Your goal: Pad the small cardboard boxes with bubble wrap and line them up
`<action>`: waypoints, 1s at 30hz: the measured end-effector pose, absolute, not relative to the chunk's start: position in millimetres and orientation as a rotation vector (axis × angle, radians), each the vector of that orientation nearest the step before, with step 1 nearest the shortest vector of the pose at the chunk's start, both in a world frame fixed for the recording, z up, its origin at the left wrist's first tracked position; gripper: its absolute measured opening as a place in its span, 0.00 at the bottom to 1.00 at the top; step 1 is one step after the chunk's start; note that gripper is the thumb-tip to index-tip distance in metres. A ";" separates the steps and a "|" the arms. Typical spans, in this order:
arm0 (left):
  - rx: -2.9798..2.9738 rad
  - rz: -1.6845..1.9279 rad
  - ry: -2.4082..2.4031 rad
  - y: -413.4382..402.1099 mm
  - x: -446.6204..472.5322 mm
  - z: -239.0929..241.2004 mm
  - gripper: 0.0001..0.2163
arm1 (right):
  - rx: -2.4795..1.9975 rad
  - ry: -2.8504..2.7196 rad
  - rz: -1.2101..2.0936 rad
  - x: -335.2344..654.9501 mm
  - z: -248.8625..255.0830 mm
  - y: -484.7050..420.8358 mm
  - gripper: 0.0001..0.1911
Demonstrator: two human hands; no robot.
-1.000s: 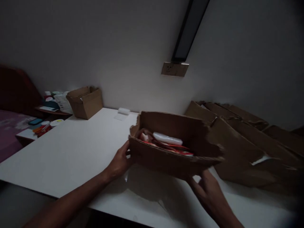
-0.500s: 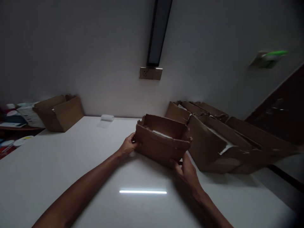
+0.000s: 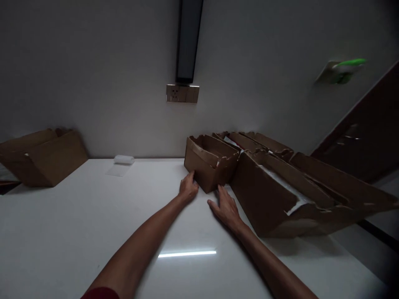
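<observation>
the small cardboard box (image 3: 198,168) is standing upright and open-topped toward the back of the white table (image 3: 124,232), its torn rim facing up and its near corner pointing at me. my left hand (image 3: 188,187) is lying half-curled along its lower left side; i am not able to tell whether the fingers are gripping. my right hand (image 3: 227,206) is staying flat and open, thumb spread, holding nothing, fingertips at the box's bottom edge. on the right, the large cardboard box (image 3: 258,195) is crowding in, touching or just beside, so little room is showing there. leftward, bare tabletop is running wide to the clear plastic roll (image 3: 124,159) by the back edge and, farther off, another carton (image 3: 59,160). behind, the wall is rising to a socket plate (image 3: 182,94).
</observation>
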State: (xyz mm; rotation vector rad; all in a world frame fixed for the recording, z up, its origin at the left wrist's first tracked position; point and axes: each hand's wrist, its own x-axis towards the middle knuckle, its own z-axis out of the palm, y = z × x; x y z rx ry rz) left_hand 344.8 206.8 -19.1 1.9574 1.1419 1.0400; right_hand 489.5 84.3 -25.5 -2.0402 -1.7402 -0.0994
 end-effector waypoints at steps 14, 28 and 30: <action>2.188 0.831 1.190 256.8 367.3 -13.2 0.29 | -2.147 -1.772 -0.034 493.9 -27.9 94.2 0.37; 2.451 0.622 0.938 149.8 310.6 -9.1 0.22 | -2.270 -1.821 -0.142 476.5 -3.4 101.6 0.31; 2.489 0.580 0.881 116.5 285.6 -6.5 0.22 | -2.260 -1.858 -0.160 472.7 0.6 101.1 0.28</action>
